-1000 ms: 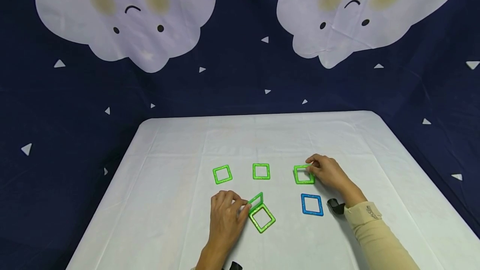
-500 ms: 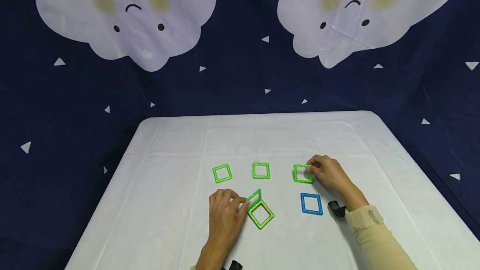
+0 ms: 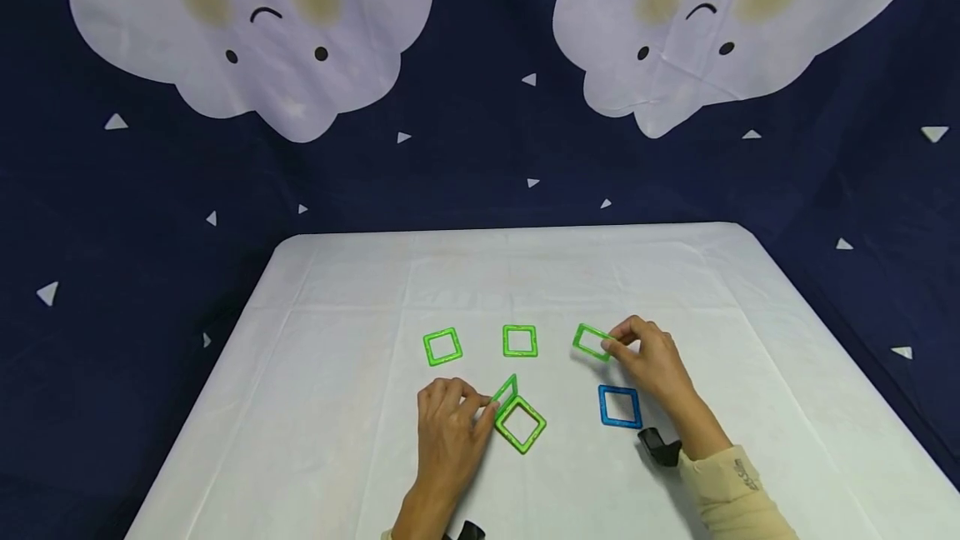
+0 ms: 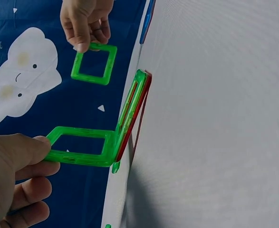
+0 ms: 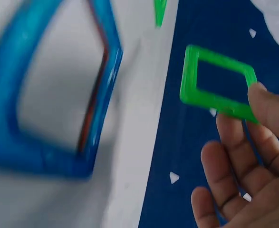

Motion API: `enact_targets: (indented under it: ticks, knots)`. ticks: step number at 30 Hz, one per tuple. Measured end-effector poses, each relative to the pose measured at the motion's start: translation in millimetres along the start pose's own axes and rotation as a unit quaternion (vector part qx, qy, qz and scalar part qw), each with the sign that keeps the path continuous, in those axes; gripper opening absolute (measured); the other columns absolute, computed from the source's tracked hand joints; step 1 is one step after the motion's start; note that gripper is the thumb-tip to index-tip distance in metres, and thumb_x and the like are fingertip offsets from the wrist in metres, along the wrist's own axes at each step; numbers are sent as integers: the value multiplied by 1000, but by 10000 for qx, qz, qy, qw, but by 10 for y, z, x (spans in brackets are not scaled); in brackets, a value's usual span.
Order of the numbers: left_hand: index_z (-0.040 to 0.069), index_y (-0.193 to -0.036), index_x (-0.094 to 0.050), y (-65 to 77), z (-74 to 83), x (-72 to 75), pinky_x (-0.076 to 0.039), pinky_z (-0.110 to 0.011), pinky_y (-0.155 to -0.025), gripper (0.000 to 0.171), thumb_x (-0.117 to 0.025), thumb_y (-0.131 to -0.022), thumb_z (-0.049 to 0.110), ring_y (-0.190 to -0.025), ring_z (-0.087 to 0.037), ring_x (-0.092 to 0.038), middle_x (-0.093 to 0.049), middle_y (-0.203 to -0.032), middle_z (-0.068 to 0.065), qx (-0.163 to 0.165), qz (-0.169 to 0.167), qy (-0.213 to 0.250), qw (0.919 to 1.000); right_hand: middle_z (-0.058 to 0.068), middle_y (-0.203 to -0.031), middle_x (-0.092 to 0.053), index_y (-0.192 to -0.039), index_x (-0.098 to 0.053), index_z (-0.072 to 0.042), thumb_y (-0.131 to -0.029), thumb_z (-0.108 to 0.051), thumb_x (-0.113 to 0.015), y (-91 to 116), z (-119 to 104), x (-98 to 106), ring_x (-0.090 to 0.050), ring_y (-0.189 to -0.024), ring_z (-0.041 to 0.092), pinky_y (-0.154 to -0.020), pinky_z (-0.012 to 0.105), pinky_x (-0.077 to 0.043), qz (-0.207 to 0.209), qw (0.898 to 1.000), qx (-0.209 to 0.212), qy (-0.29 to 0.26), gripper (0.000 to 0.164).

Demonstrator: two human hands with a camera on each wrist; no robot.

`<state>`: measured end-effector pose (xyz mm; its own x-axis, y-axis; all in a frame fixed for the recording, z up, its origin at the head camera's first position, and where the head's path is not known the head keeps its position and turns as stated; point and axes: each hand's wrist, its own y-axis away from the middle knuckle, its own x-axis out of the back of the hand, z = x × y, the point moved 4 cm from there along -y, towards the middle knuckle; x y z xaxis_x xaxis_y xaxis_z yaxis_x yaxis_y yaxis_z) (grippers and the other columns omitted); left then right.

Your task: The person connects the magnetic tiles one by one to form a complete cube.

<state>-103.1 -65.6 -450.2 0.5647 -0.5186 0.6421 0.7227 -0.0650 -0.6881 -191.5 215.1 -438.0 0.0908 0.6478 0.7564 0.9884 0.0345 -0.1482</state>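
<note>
My left hand (image 3: pixel 452 432) pinches a green magnetic tile (image 3: pixel 515 386) between thumb and forefinger. It stands tilted up, its lower edge against another green tile (image 3: pixel 535 437) lying on the table. The left wrist view shows a red tile (image 4: pixel 147 88) under that lying one. My right hand (image 3: pixel 655 361) pinches the edge of a second green tile (image 5: pixel 190 78), tilted and raised over the table, its shadow below. A blue tile (image 3: pixel 622 425) lies in front of the right hand; its red underside shows in the right wrist view.
Two more green tiles lie farther back on the white table (image 3: pixel 360 273), one at the left (image 3: pixel 447 359) and one at the middle (image 3: pixel 521 354). A dark blue cloth with clouds (image 3: pixel 480 148) hangs behind the table. Black wrist straps (image 3: pixel 660 447) are on the arms.
The right hand has lifted its green tile off the table, tilted it and brought it slightly left. The left hand stays put, while its joined tiles have shifted slightly back.
</note>
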Motion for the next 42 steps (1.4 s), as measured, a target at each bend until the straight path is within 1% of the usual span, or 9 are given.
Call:
enact_targets:
  ticks: [3,8,14,19,24,30,34,38,42]
  knots:
    - [16,-72,-74,2,-2,1,-37,-38,-83,10,-78,-72,25,-80,-16,-52,-57,-74,4,-22,10,-13,10000,7,-91,-64,-93,-61,-13,-88,-29,-65,96,-84,-46,-47,-81,21,-69,31,-32,84,9996,-184,-182,17]
    - [15,-70,-73,3,2,-7,-37,-38,-82,10,-80,-69,23,-79,-16,-52,-57,-73,3,-120,119,-17,9999,6,-86,-64,-91,-62,-12,-86,-31,-67,232,-213,-106,-51,-83,20,-70,30,-32,348,9977,-266,-513,19]
    - [16,-70,-73,7,13,-4,-37,-38,-82,12,-81,-68,24,-79,-16,-52,-57,-73,3,-149,96,4,9998,6,-79,-65,-86,-63,-11,-83,-23,-71,350,-342,-170,-54,-81,22,-79,35,-32,798,9948,-134,-617,15]
    - [16,-70,-73,11,16,0,-37,-39,-83,11,-81,-68,24,-79,-16,-52,-57,-73,4,-178,62,-5,9998,3,-71,-64,-81,-62,-11,-78,-17,-75,447,-425,-274,-55,-76,23,-80,34,-31,991,9929,144,-647,14]
    - [15,-71,-73,11,18,1,-37,-39,-84,11,-79,-71,25,-80,-16,-53,-57,-74,3,-153,-34,5,9999,-1,-65,-63,-76,-61,-13,-73,-13,-79,507,-487,-387,-55,-68,20,-83,35,-31,1187,9901,551,-510,18]
    - [15,-71,-74,12,19,-5,-37,-39,-85,12,-79,-71,26,-81,-17,-53,-58,-74,3,-159,-61,-13,9999,-3,-64,-63,-73,-60,-15,-69,-13,-81,553,-534,-461,-54,-65,16,-80,35,-32,1372,9863,864,-307,22]
    - [15,-71,-74,12,21,-4,-37,-38,-85,12,-81,-70,25,-81,-16,-53,-58,-75,4,-158,-63,6,9999,-4,-63,-64,-71,-60,-16,-67,-13,-83,567,-560,-489,-53,-64,12,-80,36,-34,1422,9852,943,-185,24]
    - [16,-71,-74,7,25,-3,-38,-38,-85,12,-81,-69,25,-80,-16,-53,-57,-74,4,-215,-5,15,9998,-5,-63,-63,-70,-59,-17,-65,-12,-84,572,-579,-521,-51,-63,10,-80,36,-35,1366,9860,950,-61,25]
    - [16,-72,-74,6,25,-2,-37,-38,-85,12,-80,-70,26,-80,-16,-53,-57,-74,4,-209,-38,29,9998,-7,-62,-63,-69,-59,-18,-65,-12,-84,575,-592,-553,-47,-62,6,-78,35,-36,1265,9871,977,-17,26]
